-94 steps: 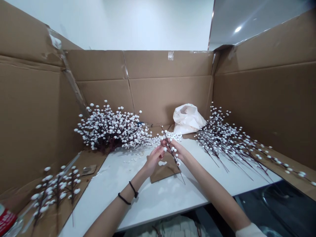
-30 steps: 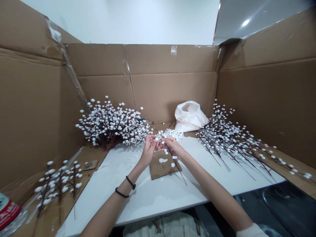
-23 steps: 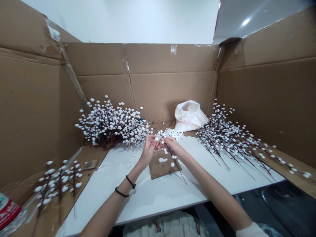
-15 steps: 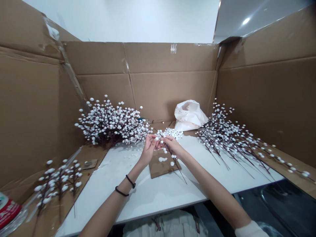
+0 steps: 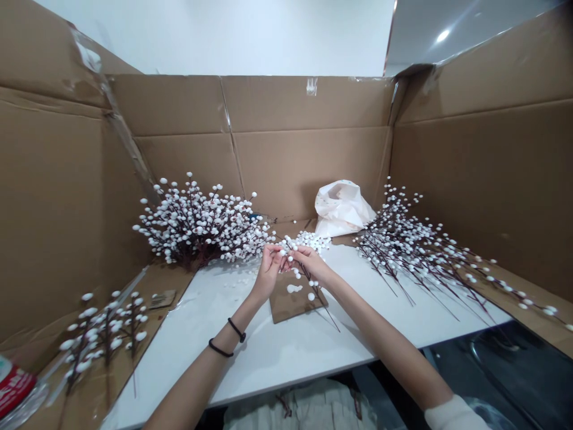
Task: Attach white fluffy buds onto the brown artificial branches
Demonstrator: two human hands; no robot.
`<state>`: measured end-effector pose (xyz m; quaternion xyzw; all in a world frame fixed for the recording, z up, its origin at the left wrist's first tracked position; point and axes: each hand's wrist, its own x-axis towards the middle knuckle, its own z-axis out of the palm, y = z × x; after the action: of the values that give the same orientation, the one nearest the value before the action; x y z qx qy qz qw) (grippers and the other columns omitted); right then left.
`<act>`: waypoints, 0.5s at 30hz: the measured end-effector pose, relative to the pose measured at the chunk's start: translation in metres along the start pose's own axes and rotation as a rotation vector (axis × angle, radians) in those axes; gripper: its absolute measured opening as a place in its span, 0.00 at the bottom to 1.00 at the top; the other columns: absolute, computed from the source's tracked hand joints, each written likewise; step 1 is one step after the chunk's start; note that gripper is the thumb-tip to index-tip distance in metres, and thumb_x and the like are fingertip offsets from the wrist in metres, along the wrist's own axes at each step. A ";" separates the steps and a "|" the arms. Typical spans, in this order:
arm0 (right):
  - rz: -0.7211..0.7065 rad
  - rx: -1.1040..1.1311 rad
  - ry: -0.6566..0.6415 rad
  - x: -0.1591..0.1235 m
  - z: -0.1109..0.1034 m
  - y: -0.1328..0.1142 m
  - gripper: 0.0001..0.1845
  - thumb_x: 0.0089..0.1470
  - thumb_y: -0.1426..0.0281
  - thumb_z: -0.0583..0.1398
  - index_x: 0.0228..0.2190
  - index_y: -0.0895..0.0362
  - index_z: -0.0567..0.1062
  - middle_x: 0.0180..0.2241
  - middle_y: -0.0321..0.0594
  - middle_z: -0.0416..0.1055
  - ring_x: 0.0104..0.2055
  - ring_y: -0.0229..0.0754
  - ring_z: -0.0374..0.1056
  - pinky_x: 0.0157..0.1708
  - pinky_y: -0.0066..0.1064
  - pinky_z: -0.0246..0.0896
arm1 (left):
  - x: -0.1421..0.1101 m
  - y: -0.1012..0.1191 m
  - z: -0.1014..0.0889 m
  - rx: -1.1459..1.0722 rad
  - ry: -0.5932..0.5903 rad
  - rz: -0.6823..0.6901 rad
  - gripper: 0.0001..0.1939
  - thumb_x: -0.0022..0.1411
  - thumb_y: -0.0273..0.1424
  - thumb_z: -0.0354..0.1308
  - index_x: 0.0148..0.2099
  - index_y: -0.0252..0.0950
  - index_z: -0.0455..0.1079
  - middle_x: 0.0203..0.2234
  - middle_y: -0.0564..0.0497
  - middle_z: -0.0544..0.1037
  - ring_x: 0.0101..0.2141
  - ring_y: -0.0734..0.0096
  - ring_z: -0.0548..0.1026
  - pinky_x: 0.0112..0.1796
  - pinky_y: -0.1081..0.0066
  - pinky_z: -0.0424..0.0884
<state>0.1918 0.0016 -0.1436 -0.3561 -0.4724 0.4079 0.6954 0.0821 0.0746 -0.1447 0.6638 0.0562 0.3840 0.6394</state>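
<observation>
My right hand (image 5: 313,265) grips a thin dark twig with white beads (image 5: 316,291) that slants down over a brown cardboard square (image 5: 293,303) on the white table (image 5: 277,352). My left hand (image 5: 267,270) meets it from the left, fingertips pinched at the twig's upper end, right by a white bead. A loose white bead (image 5: 293,288) lies on the cardboard square. A small heap of loose white beads (image 5: 313,241) lies just behind both hands.
A bushy bunch of beaded twigs (image 5: 201,224) stands at the back left, a spread pile of beaded twigs (image 5: 421,251) lies at the right, a few more twigs (image 5: 102,334) at the near left. A white plastic bag (image 5: 342,209) sits at the back. Cardboard walls (image 5: 286,155) enclose the table.
Both hands stay together at the twig's top with only slight finger movement. The view has shifted a little; the piles have not moved.
</observation>
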 end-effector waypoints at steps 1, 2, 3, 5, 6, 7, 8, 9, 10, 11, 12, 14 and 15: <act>0.001 -0.009 0.002 -0.001 0.001 -0.001 0.12 0.46 0.63 0.61 0.21 0.59 0.73 0.20 0.35 0.68 0.23 0.34 0.64 0.31 0.27 0.61 | 0.000 0.000 0.000 0.005 -0.004 0.006 0.18 0.56 0.46 0.52 0.38 0.39 0.55 0.20 0.60 0.63 0.22 0.80 0.64 0.27 0.77 0.63; 0.002 -0.017 0.007 -0.001 0.001 -0.001 0.12 0.46 0.62 0.62 0.21 0.59 0.73 0.20 0.35 0.68 0.23 0.34 0.64 0.31 0.27 0.61 | 0.000 0.000 0.000 0.011 -0.009 0.013 0.17 0.57 0.46 0.52 0.38 0.39 0.55 0.20 0.60 0.63 0.22 0.80 0.64 0.26 0.77 0.62; 0.004 -0.025 0.011 -0.001 0.002 -0.002 0.13 0.46 0.62 0.62 0.21 0.59 0.73 0.20 0.35 0.68 0.23 0.34 0.64 0.31 0.27 0.61 | 0.000 0.000 0.000 0.017 -0.013 0.020 0.17 0.57 0.46 0.52 0.38 0.38 0.55 0.20 0.60 0.63 0.21 0.81 0.64 0.26 0.78 0.62; 0.004 -0.035 0.014 -0.002 0.002 -0.002 0.13 0.45 0.61 0.62 0.21 0.59 0.73 0.19 0.35 0.68 0.23 0.34 0.64 0.31 0.27 0.61 | -0.001 0.001 0.000 0.028 -0.018 0.030 0.16 0.58 0.45 0.51 0.38 0.38 0.55 0.20 0.59 0.64 0.22 0.81 0.64 0.26 0.78 0.62; 0.003 -0.039 0.012 -0.001 0.002 -0.002 0.13 0.45 0.61 0.62 0.21 0.59 0.73 0.20 0.35 0.68 0.23 0.34 0.64 0.31 0.28 0.61 | -0.001 0.001 0.000 0.034 -0.019 0.032 0.16 0.58 0.45 0.51 0.38 0.38 0.55 0.21 0.59 0.64 0.22 0.81 0.64 0.26 0.78 0.61; 0.004 -0.042 0.010 -0.001 0.001 -0.002 0.13 0.45 0.61 0.62 0.21 0.59 0.73 0.20 0.35 0.68 0.22 0.34 0.64 0.31 0.28 0.61 | -0.001 0.001 0.000 0.040 -0.018 0.034 0.16 0.58 0.44 0.51 0.38 0.38 0.55 0.21 0.59 0.64 0.22 0.81 0.64 0.26 0.78 0.61; 0.004 -0.046 0.008 -0.001 0.001 -0.001 0.13 0.45 0.61 0.62 0.21 0.59 0.73 0.20 0.35 0.69 0.22 0.34 0.64 0.31 0.28 0.61 | -0.001 0.002 0.000 0.048 -0.016 0.034 0.16 0.58 0.44 0.51 0.38 0.38 0.55 0.21 0.59 0.64 0.22 0.81 0.64 0.26 0.78 0.62; 0.005 -0.051 0.007 -0.001 0.000 0.000 0.13 0.46 0.61 0.62 0.21 0.59 0.73 0.20 0.35 0.69 0.22 0.34 0.64 0.31 0.28 0.61 | -0.001 0.002 -0.001 0.057 -0.012 0.036 0.16 0.58 0.44 0.51 0.38 0.38 0.55 0.21 0.59 0.64 0.22 0.81 0.64 0.26 0.78 0.62; 0.005 -0.054 0.007 0.000 0.000 0.001 0.13 0.46 0.61 0.61 0.22 0.59 0.73 0.20 0.35 0.69 0.22 0.34 0.64 0.31 0.28 0.61 | -0.001 0.002 -0.001 0.067 -0.010 0.038 0.16 0.58 0.44 0.51 0.38 0.38 0.55 0.21 0.58 0.65 0.23 0.81 0.64 0.26 0.78 0.62; 0.005 -0.056 0.008 0.000 -0.001 0.001 0.13 0.46 0.61 0.61 0.22 0.59 0.73 0.20 0.35 0.69 0.23 0.34 0.64 0.31 0.28 0.60 | -0.001 0.002 -0.001 0.076 -0.008 0.041 0.15 0.58 0.44 0.52 0.38 0.37 0.56 0.22 0.58 0.65 0.23 0.81 0.65 0.27 0.78 0.62; 0.004 -0.058 0.008 0.000 -0.001 0.001 0.13 0.46 0.61 0.61 0.22 0.59 0.73 0.21 0.35 0.69 0.23 0.34 0.64 0.31 0.28 0.60 | -0.001 0.001 -0.002 0.082 -0.009 0.044 0.15 0.58 0.44 0.52 0.38 0.37 0.56 0.22 0.58 0.65 0.23 0.81 0.65 0.27 0.78 0.62; 0.000 -0.062 0.009 0.000 -0.001 0.001 0.13 0.46 0.61 0.61 0.22 0.59 0.73 0.21 0.35 0.69 0.23 0.34 0.65 0.31 0.29 0.61 | -0.001 0.001 -0.002 0.089 -0.014 0.054 0.15 0.58 0.44 0.51 0.38 0.37 0.56 0.23 0.58 0.65 0.23 0.81 0.65 0.26 0.78 0.62; -0.001 -0.065 0.009 -0.001 -0.001 0.001 0.14 0.46 0.60 0.61 0.22 0.59 0.73 0.21 0.36 0.69 0.24 0.35 0.65 0.32 0.29 0.61 | 0.000 0.001 -0.003 0.091 -0.017 0.059 0.15 0.58 0.43 0.52 0.38 0.37 0.56 0.23 0.58 0.65 0.23 0.81 0.65 0.26 0.78 0.62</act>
<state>0.1921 0.0014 -0.1448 -0.3800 -0.4824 0.3906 0.6857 0.0801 0.0764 -0.1446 0.6969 0.0485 0.3941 0.5972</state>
